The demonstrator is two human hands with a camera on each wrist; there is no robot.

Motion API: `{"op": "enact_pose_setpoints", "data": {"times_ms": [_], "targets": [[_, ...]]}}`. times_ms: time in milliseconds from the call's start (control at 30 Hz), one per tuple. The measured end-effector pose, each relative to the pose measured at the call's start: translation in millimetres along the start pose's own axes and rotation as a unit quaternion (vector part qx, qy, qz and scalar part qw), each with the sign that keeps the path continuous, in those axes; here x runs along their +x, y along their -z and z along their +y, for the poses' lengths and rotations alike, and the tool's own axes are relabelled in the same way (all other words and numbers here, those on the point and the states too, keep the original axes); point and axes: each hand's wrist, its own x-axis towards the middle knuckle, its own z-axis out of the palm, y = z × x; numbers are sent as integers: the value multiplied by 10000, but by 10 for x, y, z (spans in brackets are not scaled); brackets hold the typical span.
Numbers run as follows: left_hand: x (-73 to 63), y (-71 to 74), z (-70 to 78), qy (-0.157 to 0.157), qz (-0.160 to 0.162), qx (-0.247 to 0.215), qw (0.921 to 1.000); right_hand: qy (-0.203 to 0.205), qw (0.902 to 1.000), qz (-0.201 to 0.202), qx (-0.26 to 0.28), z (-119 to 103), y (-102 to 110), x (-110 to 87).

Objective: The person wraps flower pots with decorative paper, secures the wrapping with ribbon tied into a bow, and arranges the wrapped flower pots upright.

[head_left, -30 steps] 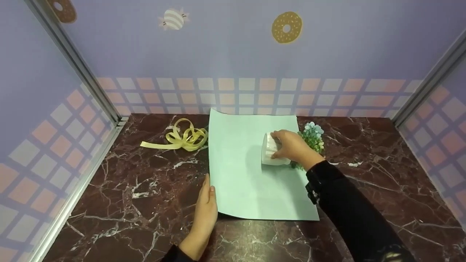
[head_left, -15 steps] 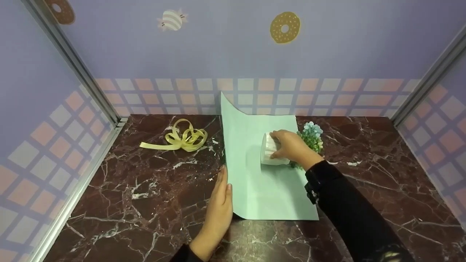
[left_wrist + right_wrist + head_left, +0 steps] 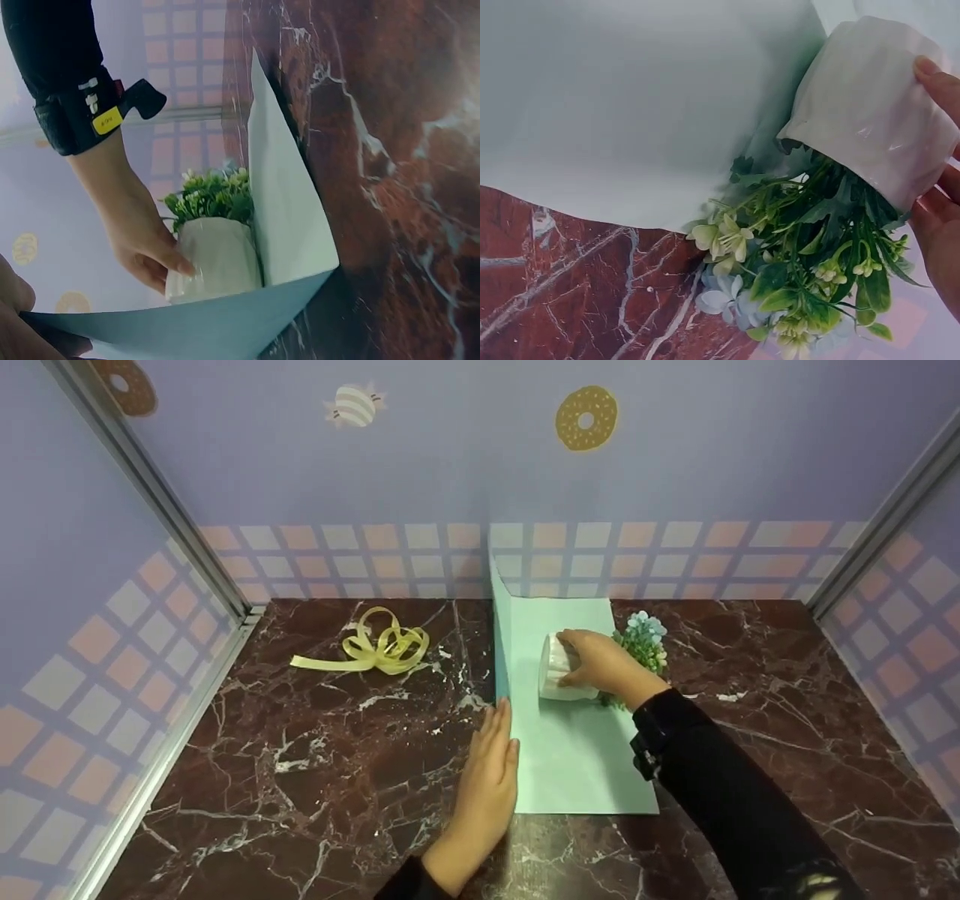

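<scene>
Touching raised paper (image 3: pixel 562 757) edge: left fingers (image 3: pixel 493 731); gap before pot (image 3: pixel 217 259).

Room to pass runs along the left edge of the counter (image 3: pixel 255 802); from there, the paper (image 3: pixel 576 769), its left side raised, blocks the pot (image 3: pixel 556 666).

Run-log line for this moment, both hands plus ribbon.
left hand: against raised side of green sheet | right hand: grips white flowerpot, tipped sideways over sheet | yellow ribbon: loosely looped, left of sheet

The right hand (image 3: pixel 607 662) partly hides the white pot (image 3: pixel 553 669) — the right wrist view crops that hand.
</scene>
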Motion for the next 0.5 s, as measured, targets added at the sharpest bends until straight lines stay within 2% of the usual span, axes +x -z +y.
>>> {"op": "enact_pose_setpoints", "data": {"times_ms": [167,367,500], "targets": [[26,-74,48,-376,-33,216,9991,32,9999,-77,-151,-9,24,-36],[35,-155,115,-397,-145,271,9987,169,9997,-17,-185,-15,25,-49],[37,-213,155,-446,-172,311,9984,88,9999,103,104,-1,95,-84]]}}
